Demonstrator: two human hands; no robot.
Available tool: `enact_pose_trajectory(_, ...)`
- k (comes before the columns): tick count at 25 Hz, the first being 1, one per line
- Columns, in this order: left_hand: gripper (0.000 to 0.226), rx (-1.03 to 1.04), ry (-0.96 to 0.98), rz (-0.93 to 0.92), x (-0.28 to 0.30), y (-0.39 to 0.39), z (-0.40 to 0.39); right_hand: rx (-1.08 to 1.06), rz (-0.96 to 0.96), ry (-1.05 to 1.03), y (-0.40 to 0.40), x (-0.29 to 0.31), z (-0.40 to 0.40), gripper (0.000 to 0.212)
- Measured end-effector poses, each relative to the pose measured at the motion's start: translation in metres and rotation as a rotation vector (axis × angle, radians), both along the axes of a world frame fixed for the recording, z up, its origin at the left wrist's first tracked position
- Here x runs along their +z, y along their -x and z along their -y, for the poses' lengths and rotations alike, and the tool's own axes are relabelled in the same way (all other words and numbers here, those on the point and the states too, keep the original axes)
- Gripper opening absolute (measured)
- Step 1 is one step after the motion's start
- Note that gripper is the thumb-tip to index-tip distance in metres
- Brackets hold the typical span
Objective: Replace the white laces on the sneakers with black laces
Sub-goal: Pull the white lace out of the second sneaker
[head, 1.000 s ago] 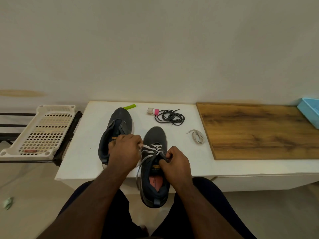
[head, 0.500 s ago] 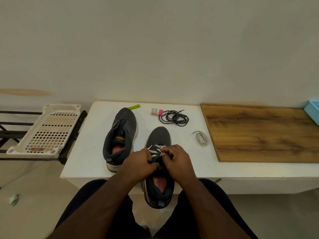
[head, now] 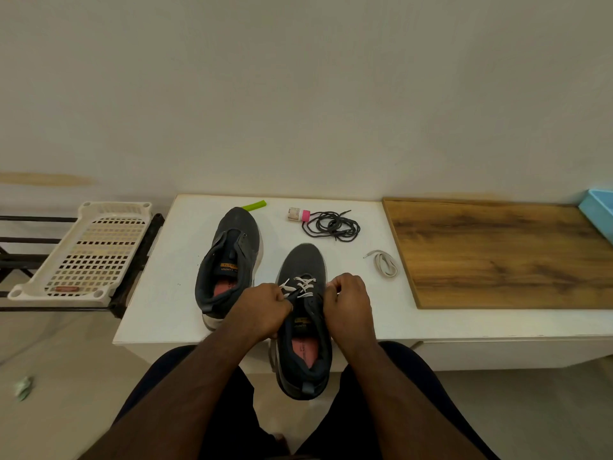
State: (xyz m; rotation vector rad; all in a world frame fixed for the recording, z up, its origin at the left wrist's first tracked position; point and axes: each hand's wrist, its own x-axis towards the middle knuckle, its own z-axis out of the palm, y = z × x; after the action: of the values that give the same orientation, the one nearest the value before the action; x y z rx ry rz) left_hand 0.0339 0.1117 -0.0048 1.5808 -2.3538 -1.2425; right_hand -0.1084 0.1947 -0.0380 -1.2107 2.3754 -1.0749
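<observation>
- Left hand (head: 262, 308) is curled up tight, fingers pinching the white lace (head: 300, 287) on the near sneaker (head: 303, 323) right at the eyelets.
- Right hand (head: 348, 305) sits on the other side of the same shoe, fingers curled in at the lace too. Looks like a pinch, but can't see the fingertips properly.
- That sneaker hangs heel-first off the edge of the white table (head: 159, 313), between the knees.
- Just left of the left hand: the second sneaker (head: 229, 260), no lace in it.
- Beyond the fingers, toward the wall: the black laces (head: 331, 225) in a loose coil, touching a little pink-capped roll (head: 298, 214).
- Off to the right of the right hand: a pulled-out white lace (head: 384, 263) lying folded, next to a wooden board (head: 504, 254).
</observation>
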Motion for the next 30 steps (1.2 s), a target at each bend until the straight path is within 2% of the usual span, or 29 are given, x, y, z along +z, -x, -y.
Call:
enact_pose_trajectory(2,0.022,-0.029,0.027,0.007,0.001,0.000,-0.001,0.130,-0.041,0.044,-0.001,0.001,-0.003,0.006)
enact_pose_trajectory(4,0.022,-0.066,0.077,0.036,0.001,0.001,-0.002,0.249,-0.104,-0.041,-0.009,-0.001,-0.003,0.019)
enact_pose_trajectory(5,0.022,-0.083,0.103,0.048,0.002,0.002,-0.003,0.255,-0.130,-0.083,-0.012,-0.002,-0.001,0.024)
enact_pose_trajectory(9,0.022,-0.099,0.133,0.052,0.003,0.003,-0.005,0.238,-0.251,-0.124,-0.016,-0.005,0.003,0.018)
enact_pose_trajectory(11,0.023,-0.092,0.127,0.051,0.003,0.003,-0.003,0.187,-0.206,-0.106,-0.015,-0.005,0.003,0.016)
enact_pose_trajectory(15,0.019,-0.058,0.082,0.004,0.002,0.003,-0.001,-0.016,0.020,-0.048,-0.009,-0.002,0.002,0.012)
enact_pose_trajectory(19,0.022,-0.046,0.114,0.022,0.000,0.001,0.000,-0.011,0.089,0.041,-0.004,-0.001,-0.001,0.004)
enact_pose_trajectory(20,0.022,-0.049,0.120,0.017,0.000,0.002,-0.001,0.047,0.097,0.055,-0.004,-0.001,-0.002,0.009)
enact_pose_trajectory(22,0.020,-0.078,0.144,0.032,0.000,0.003,-0.002,0.167,0.068,0.012,-0.005,-0.003,-0.002,0.034)
enact_pose_trajectory(23,0.020,-0.092,0.150,0.043,0.000,0.003,-0.003,0.191,0.020,-0.020,-0.006,-0.005,-0.001,0.036)
enact_pose_trajectory(26,0.020,-0.087,0.154,0.049,-0.002,0.005,-0.003,0.173,-0.064,-0.036,-0.009,-0.006,0.003,0.012)
enact_pose_trajectory(30,0.020,-0.072,0.148,0.065,-0.002,0.006,-0.001,-0.004,0.028,-0.008,-0.005,-0.002,0.001,0.011)
